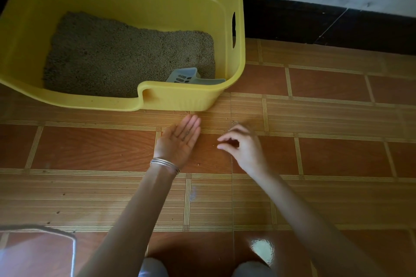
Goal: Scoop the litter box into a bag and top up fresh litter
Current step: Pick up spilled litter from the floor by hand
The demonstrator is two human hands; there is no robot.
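Tiled flooring [326, 87] in orange-brown with striped bands runs up to a dark skirting board [337, 22] under a pale wall, and that floor is where I am working, crouched low with my knees at the bottom edge of the view. My yellow litter box [184, 101] sits on the floor at upper left, its lowered entry lip turned towards me, which makes it easy to reach into from where I crouch. Grey-brown litter [117, 56] covers most of its bottom. I have left the pale slotted scoop [186, 76] lying inside the box at the near right corner, partly on the litter, so both hands are free.

My left hand [179, 139] lies palm up just in front of the box, fingers straight and together, flattened into a little tray; a few dark specks rest on the palm, which I take to be spilled granules. My right hand [242, 144] hovers just beside it, low over the floor, fingers loosely curled with thumb and forefinger drawn towards each other as if picking; whether a granule is pinched between them I cannot tell. Stray granules [235, 122] dot the floor near the box's front wall, so I judge I am tidying spillage grain by grain. Silver bangles [165, 164] circle my left wrist. At lower left a translucent edge [72, 252] shows, possibly the bag, though I cannot be sure.
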